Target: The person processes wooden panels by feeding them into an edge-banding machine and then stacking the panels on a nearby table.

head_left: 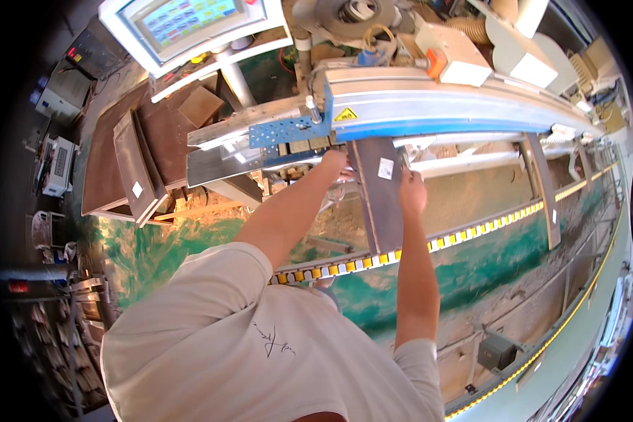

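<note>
A dark brown board [382, 218] with a white label lies across the machine's front, its far end at the blue-and-silver housing [429, 116] and its near end on a roller rail [457, 236]. My left hand [336, 166] is at the board's left edge near the housing, fingers curled against it. Along the opposite edge, beside the label, my right hand [413, 193] grips the board, its fingertips partly hidden.
Another labelled dark board [541, 184] spans the machine further right. To the left, several loose boards [135, 169] lie on a brown table [100, 176]. A control screen [190, 24] stands above it. Hoses and white ducts [524, 60] crowd the back right.
</note>
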Demonstrator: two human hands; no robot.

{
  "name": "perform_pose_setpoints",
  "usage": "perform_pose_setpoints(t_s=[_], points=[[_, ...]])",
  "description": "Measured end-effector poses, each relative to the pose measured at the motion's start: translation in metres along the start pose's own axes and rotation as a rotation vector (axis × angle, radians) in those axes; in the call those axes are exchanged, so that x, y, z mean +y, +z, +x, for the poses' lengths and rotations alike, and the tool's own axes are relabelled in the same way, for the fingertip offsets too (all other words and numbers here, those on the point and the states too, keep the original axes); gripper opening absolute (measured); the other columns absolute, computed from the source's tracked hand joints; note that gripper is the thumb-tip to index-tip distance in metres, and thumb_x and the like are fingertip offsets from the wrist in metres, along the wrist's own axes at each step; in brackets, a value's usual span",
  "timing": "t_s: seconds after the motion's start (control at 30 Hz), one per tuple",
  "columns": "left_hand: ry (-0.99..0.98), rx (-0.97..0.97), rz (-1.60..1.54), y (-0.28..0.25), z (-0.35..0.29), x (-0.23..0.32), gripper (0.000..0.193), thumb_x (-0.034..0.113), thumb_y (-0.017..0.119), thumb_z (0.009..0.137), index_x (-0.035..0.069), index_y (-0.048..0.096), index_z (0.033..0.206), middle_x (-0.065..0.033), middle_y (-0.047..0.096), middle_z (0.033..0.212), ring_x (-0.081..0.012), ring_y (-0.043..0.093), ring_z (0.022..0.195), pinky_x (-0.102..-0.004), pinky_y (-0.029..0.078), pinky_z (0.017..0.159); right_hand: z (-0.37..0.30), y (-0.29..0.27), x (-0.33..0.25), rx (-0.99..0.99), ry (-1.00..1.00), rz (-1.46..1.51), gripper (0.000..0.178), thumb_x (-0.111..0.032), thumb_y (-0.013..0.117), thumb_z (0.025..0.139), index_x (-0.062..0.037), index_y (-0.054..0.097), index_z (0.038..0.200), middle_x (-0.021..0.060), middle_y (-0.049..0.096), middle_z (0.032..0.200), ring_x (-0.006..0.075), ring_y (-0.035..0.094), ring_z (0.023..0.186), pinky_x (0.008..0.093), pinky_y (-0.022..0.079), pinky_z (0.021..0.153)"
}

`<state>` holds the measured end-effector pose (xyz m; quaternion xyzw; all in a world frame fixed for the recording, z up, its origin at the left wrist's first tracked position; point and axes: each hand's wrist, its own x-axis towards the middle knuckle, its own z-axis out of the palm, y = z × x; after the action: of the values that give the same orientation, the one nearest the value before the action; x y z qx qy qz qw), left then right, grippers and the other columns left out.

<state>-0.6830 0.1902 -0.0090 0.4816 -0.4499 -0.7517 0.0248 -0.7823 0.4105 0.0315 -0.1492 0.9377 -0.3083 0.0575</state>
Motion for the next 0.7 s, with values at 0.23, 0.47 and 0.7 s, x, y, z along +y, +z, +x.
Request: perform_pose_setpoints(t_s=[0.23, 0.47, 0.7], points=[[0.351, 0.096, 0.450, -0.197, -0.097, -0.016, 0.044, 0.045, 0.064, 0.093, 0.002, 0.070, 0.101, -0.0123, 0.073, 0.089, -0.0233, 0.072, 0.081, -0.0366, 0.058, 0.072, -0.176, -0.004, -0.011, 0.059, -0.059, 0.448, 0.029, -0.022, 0.053, 0.099, 0.0040, 0.067, 0.099, 0.0158, 0.070, 0.089, 0.0243, 0.065, 0.082, 0.0362, 0.051, 0.077], [0.376, 1.404, 0.974, -0.539, -0.182, 0.019, 0.081, 0.043, 0.073, 0.077, 0.014, 0.041, 0.146, -0.0204, 0.035, 0.152, -0.0406, 0.021, 0.147, -0.0678, 0.015, 0.114, -0.300, 0.078, -0.082, -0.485, 0.002, 0.701, 0.028, -0.022, 0.056, 0.101, 0.0044, 0.066, 0.099, 0.0123, 0.071, 0.086, 0.0186, 0.070, 0.077, 0.0295, 0.055, 0.070], [0.173, 1.240, 0.901, -0.637, -0.196, -0.006, 0.098, 0.063, 0.071, 0.074, 0.016, 0.035, 0.153, -0.0161, 0.018, 0.163, -0.0423, 0.005, 0.151, -0.0728, 0.015, 0.110, -0.344, 0.173, -0.258, -0.878, -0.274, 0.443, 0.028, -0.025, 0.057, 0.100, 0.0022, 0.065, 0.098, 0.0130, 0.068, 0.084, 0.0168, 0.065, 0.080, 0.0310, 0.050, 0.074]])
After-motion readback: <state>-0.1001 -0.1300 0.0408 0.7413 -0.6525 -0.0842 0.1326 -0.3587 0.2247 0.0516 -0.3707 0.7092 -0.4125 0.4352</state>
